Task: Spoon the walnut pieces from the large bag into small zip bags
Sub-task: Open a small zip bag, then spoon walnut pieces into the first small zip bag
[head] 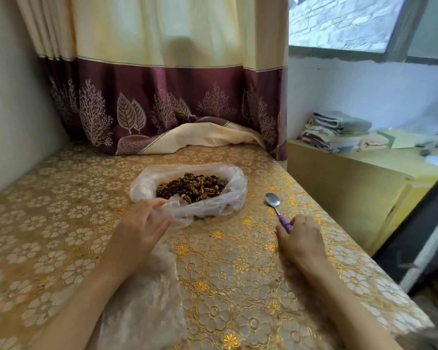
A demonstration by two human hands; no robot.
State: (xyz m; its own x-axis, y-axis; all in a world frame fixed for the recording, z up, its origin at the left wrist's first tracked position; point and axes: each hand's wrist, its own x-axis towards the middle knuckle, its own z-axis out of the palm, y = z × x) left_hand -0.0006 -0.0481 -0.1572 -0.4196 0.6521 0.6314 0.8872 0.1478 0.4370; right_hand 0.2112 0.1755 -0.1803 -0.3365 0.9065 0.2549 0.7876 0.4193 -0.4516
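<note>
The floral-clothed table (pixel 61 223) carries the walnut bag (pixel 234 198) and spoon (pixel 273 200).

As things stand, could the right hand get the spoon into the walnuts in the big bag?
Probably yes. The right hand grips the spoon by its purple handle, just right of the bag. The bag's mouth lies wide open with the walnuts uncovered, and the left hand holds its near edge. Nothing lies between.

— Where's the light from?
— Soft daylight through the window (pixel 339 21) at upper right, glowing through the curtain (pixel 162 29).
— Any glare?
— Gold glints on the counter (pixel 238 274) cloth.
— Sharpness?
— Slightly soft overall; edges bend with wide-angle distortion.
</note>
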